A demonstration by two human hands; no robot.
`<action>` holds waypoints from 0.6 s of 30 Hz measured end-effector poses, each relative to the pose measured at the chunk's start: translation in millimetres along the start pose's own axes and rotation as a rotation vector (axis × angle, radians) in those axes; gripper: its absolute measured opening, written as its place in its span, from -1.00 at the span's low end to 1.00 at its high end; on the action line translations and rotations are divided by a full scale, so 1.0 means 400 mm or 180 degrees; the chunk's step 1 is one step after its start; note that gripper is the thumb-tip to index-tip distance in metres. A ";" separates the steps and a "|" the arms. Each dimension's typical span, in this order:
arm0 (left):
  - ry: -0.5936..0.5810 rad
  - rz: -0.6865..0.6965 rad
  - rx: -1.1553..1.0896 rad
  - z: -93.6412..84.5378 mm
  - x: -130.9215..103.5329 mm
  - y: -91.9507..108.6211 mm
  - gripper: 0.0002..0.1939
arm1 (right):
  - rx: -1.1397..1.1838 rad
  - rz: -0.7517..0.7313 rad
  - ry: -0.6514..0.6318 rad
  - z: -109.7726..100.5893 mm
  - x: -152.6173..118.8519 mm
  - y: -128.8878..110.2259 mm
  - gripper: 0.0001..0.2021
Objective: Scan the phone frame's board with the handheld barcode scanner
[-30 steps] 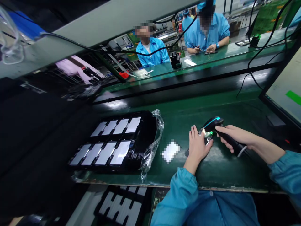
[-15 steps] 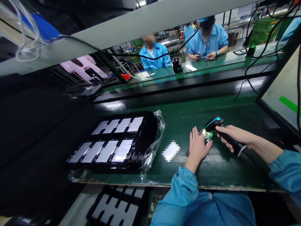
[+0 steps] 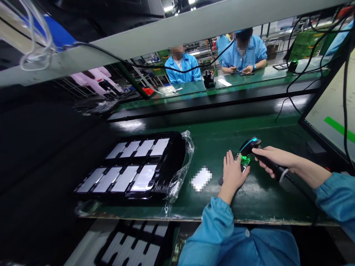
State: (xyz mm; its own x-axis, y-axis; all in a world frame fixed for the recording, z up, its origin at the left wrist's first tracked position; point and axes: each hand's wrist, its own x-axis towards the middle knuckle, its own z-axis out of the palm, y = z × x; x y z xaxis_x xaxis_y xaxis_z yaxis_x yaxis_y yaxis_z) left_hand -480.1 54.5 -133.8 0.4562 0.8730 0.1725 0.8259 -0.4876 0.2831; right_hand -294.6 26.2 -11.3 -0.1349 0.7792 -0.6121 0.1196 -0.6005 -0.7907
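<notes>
- The left hand (image 3: 232, 173) reaches forward from a teal sleeve (image 3: 215, 229), palm down, fingers straight and close together, lying flat on the glossy dark-green bench top (image 3: 257, 201).
- It grips nothing; the open palm presses on a small flat dark device (image 3: 240, 165) that lies on the bench, mostly hidden under the hand, with only its far end showing beyond the fingertips.
- The right hand (image 3: 270, 159) comes in from the right, forearm low over the bench, wrist turned so the knuckles face up.
- It is clenched around the handle of a black handheld barcode scanner with a turquoise stripe (image 3: 251, 145); the index finger lies along the front of the grip.
- The scanner's rounded head tilts down just above the device's exposed end, where a bright green light falls on it.
- A pale cuff marks the bottom of the scanner's handle, from which a dark cable runs off to the right.
- Just left of the left hand lies a small white card (image 3: 201, 178), blurred.
- Farther left sits a stack of black moulded plastic trays (image 3: 172, 155) holding shiny grey rectangular panels in two rows, with crinkled clear plastic wrap (image 3: 181, 173) bunched at its right end.
- At the right edge stands a tilted monitor with a green bar (image 3: 337, 122).
</notes>
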 end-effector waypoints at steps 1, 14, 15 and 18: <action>-0.0003 0.0000 0.0000 0.000 0.000 0.000 -0.34 | -0.0031 0.0025 0.0005 0.002 0.002 -0.003 -0.55; -0.0038 0.0043 -0.0173 -0.001 0.003 -0.004 -0.34 | -0.0176 0.0200 -0.0023 0.013 0.052 -0.005 -0.55; -0.0048 0.0038 -0.0186 0.000 0.003 -0.004 -0.34 | -0.0179 0.0201 -0.0014 0.014 0.055 -0.004 -0.55; -0.0041 0.0033 -0.0220 0.003 0.003 -0.004 -0.34 | -0.0203 0.0207 -0.0005 0.015 0.060 -0.001 -0.53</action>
State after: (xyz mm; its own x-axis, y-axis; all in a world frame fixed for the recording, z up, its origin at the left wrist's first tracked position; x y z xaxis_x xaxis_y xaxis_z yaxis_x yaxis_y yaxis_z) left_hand -480.4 56.5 -135.2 0.4693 0.8677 0.1638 0.7965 -0.4960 0.3458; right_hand -303.9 44.2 -25.7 -0.1262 0.7386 -0.6622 0.1906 -0.6371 -0.7469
